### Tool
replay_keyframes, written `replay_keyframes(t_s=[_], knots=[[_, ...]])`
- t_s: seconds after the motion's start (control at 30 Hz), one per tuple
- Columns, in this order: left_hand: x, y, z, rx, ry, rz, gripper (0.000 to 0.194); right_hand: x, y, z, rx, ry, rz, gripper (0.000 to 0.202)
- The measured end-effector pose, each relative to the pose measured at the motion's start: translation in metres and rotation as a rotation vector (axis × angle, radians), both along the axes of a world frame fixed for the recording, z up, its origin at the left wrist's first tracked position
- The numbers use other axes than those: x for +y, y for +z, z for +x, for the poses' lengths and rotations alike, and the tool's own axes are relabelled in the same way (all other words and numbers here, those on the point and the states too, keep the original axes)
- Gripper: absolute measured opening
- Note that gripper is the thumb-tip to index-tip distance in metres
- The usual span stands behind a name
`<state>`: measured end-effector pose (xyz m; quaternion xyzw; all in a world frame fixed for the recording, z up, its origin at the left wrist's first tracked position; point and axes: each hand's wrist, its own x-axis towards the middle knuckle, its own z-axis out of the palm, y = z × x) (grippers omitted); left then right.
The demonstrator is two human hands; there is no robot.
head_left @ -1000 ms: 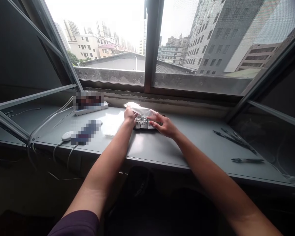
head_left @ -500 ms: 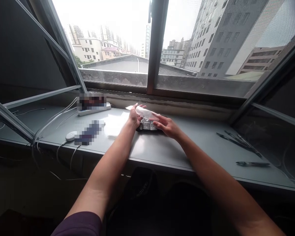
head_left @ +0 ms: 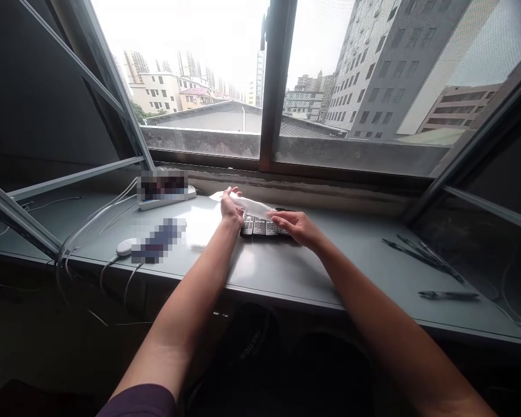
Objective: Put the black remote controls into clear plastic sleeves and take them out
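A thin, whitish, partly see-through piece that looks like a plastic bag (head_left: pixel 255 207) stretches between my two hands above the table. My left hand (head_left: pixel 231 208) is closed around its left end, with a loose tip sticking out past the fingers. My right hand (head_left: pixel 299 226) pinches the other end between thumb and fingers. Just below lie several black, keypad-like pieces (head_left: pixel 260 226) with small white markings, side by side; my right hand covers part of them. White sheets (head_left: pixel 202 223) lie on the table left of my left hand.
The grey table (head_left: pixel 282 266) runs along a window. At left are a white power strip (head_left: pixel 167 201), partly blurred, a white mouse-like thing (head_left: pixel 125 247) with a cable, and a blurred flat object (head_left: pixel 160 240). Several pens (head_left: pixel 448 295) lie at right; metal frames (head_left: pixel 76 176) flank the table.
My left hand has shifted slightly left and the bag looks more stretched out. My right fingers have closed into a pinch at its end. More of the black pieces shows.
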<state>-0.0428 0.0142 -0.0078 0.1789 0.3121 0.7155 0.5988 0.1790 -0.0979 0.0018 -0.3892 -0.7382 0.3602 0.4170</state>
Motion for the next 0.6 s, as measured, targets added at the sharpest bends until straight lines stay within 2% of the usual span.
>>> replay_keyframes(t_s=[0.2,0.37,0.47,0.6], knots=[[0.009,0.011,0.002,0.055,-0.092,0.103,0.023,0.020,0.005,-0.002,0.196,0.027,-0.090,0.051],[0.012,0.005,-0.016,0.006,-0.058,0.129,0.036,0.030,0.010,0.000,0.189,0.055,-0.098,0.045],[0.011,-0.002,-0.023,-0.014,-0.059,0.104,0.043,0.031,0.005,0.000,0.176,0.093,-0.096,0.051],[0.006,-0.004,-0.020,0.014,-0.102,0.110,0.042,0.026,-0.010,-0.002,0.209,0.162,-0.112,0.065]])
